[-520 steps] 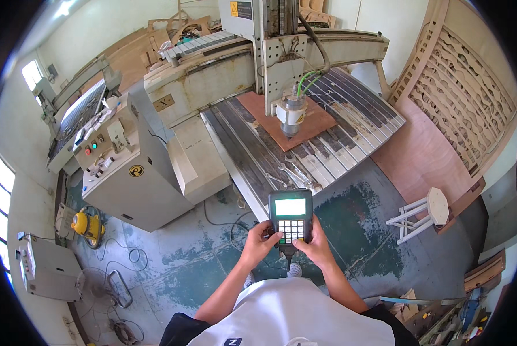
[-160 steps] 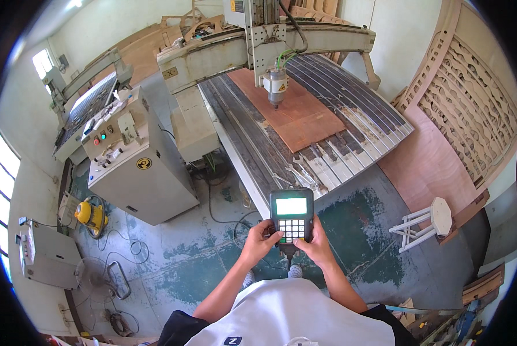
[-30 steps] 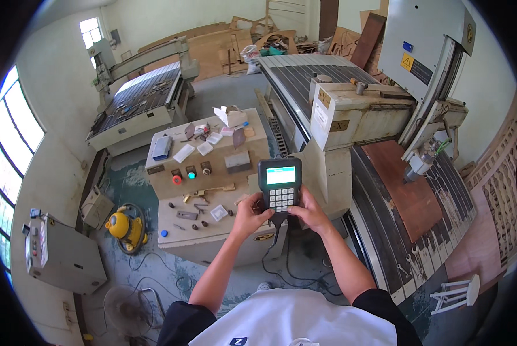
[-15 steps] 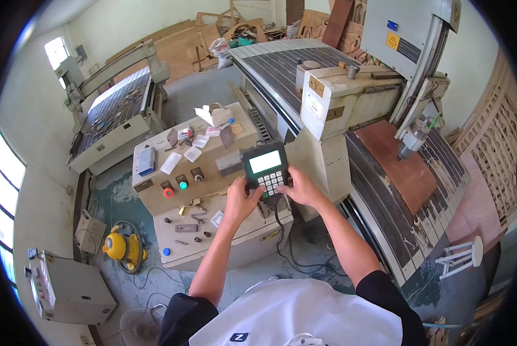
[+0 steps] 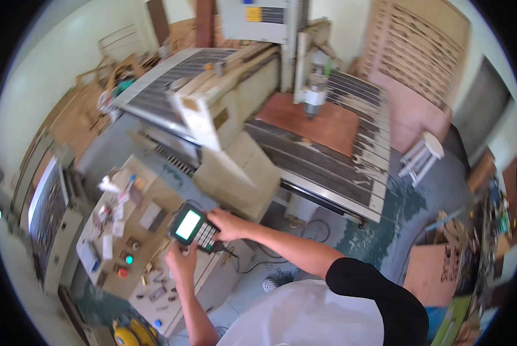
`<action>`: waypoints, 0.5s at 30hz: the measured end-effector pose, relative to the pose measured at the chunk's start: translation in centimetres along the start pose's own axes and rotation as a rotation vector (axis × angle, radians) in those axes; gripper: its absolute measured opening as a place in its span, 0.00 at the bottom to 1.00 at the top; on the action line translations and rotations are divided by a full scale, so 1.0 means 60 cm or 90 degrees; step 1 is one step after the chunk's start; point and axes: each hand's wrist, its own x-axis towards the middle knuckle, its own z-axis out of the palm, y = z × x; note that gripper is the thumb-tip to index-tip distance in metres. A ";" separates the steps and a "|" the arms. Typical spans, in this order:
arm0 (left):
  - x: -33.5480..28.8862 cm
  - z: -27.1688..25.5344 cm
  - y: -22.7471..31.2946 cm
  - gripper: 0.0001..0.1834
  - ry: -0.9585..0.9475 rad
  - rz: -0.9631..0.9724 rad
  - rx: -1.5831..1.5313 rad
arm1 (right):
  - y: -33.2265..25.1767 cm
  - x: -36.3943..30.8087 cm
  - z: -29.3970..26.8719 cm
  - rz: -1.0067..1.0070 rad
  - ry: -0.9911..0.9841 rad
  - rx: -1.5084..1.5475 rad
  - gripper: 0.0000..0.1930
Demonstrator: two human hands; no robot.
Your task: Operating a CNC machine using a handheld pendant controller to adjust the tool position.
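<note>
A dark handheld controller (image 5: 196, 229) with a bright screen and pale keys is held over the control cabinet. My left hand (image 5: 180, 262) grips its lower left edge, the thumb by the keypad. On its right side my right hand (image 5: 225, 224) is wrapped round the casing. A cable (image 5: 231, 254) runs from the controller's lower end toward the floor. Beyond my right arm stands a gantry router table (image 5: 293, 154); on it lies a reddish-brown board (image 5: 304, 122), with the spindle (image 5: 314, 99) above the board.
The control cabinet (image 5: 140, 202) carries small plastic boxes, tools, a red button (image 5: 122, 273) and a green button (image 5: 130, 260). A white stool (image 5: 423, 155) stands right of the router. A yellow vacuum (image 5: 133, 333) sits at lower left, cardboard (image 5: 431, 271) at lower right.
My view has turned to the right, so the cabinet and controller now appear further left. The controller is tilted more in view; both hands still hold it.
</note>
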 end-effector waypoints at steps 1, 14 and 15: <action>-0.001 -0.004 0.006 0.19 -0.030 -0.036 -0.034 | 0.014 -0.008 0.009 -0.006 0.013 0.000 0.41; -0.126 0.036 0.122 0.10 -0.233 0.029 -0.151 | 0.184 -0.459 -0.029 0.346 0.074 0.036 0.42; -0.138 0.063 0.142 0.10 -0.258 0.058 -0.166 | 0.203 -0.515 -0.024 0.368 0.109 0.031 0.42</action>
